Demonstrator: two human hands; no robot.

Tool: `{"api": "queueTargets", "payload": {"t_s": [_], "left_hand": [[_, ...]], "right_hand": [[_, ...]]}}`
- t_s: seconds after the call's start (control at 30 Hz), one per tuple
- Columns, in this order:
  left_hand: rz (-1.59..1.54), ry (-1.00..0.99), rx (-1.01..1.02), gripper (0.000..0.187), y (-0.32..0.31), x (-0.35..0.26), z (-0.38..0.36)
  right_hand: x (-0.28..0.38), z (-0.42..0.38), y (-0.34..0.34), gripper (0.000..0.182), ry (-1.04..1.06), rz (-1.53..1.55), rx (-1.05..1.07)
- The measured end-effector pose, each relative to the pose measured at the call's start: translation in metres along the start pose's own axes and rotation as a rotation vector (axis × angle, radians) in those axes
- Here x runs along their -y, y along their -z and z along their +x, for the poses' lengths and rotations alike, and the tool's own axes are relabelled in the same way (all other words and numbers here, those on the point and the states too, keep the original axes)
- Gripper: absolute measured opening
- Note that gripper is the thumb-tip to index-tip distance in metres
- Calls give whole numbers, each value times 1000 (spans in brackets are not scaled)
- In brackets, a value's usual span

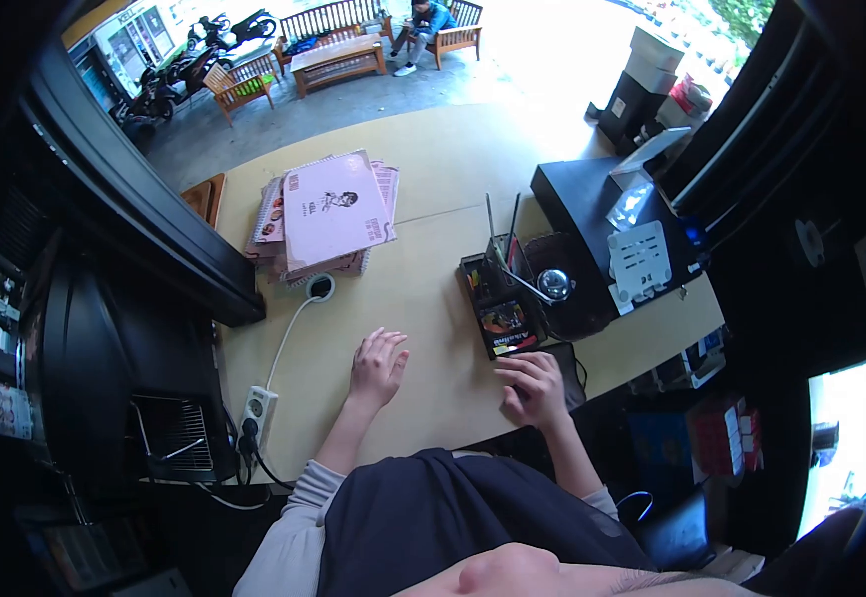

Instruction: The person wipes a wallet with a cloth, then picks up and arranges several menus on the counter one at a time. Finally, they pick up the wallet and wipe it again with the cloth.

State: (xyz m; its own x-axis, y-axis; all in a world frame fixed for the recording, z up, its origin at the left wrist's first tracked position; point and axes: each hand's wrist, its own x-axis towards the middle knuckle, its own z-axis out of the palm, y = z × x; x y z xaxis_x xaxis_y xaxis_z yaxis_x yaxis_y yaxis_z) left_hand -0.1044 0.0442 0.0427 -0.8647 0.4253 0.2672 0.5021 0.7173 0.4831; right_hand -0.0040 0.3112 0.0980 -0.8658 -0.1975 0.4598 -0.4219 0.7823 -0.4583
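Note:
My left hand (380,370) hovers close over or rests on the pale wooden table (428,298), its fingers stretched forward with nothing in them. My right hand (537,388) is over the table's near edge, fingers apart and holding nothing. Just beyond its fingertips stands a black desk organizer (480,316) with pens and small packets in it. A dark flat pouch-like thing (574,383) lies partly under the right hand. Beside the organizer sits a dark basket (592,316) with a shiny silver dome (553,286) at it.
Pink spiral-bound menus (338,214) are stacked at the far left, near a round cable hole (321,289). A white power strip (256,418) lies at the left edge. A black box (577,199) carries a white stand (640,261). A person (427,25) sits on a chair outside.

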Motion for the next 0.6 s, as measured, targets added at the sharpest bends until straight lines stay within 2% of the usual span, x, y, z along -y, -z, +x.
{"api": "queueTargets", "payload": {"t_s": [0.03,0.1,0.13,0.2,0.27,0.33,0.43,0.47,0.5,0.53,0.57,0.6], "left_hand": [[4,6,-24,35,2,-2,2],[20,14,-63,39,4,-9,8],[-83,49,-121,41,2,-13,10],[-172,86,-195,44,-3,-19,10],[-437,103,-226,47,-11,-20,10],[-431,165,-255,46,-4,-8,17],[-23,247,-325,44,21,25,42],[28,240,-395,43,33,37,53],[42,290,-442,42,48,44,66],[172,241,-491,43,54,67,78],[217,279,-523,42,59,84,89],[261,316,-556,42,62,98,97]], "right_hand": [[9,17,-8,24,13,59,-17],[21,44,-34,33,-42,198,45],[28,56,-52,37,-88,272,45],[39,74,-87,44,-166,579,32],[44,89,-117,43,-133,571,58],[46,110,-129,46,-163,546,95],[35,148,-143,50,-186,384,-1],[26,164,-149,50,-180,385,-3],[16,184,-156,52,-227,376,-94],[6,202,-163,54,-273,366,-184],[-2,218,-169,54,-265,365,-185],[-10,235,-174,52,-364,370,-202]]}}
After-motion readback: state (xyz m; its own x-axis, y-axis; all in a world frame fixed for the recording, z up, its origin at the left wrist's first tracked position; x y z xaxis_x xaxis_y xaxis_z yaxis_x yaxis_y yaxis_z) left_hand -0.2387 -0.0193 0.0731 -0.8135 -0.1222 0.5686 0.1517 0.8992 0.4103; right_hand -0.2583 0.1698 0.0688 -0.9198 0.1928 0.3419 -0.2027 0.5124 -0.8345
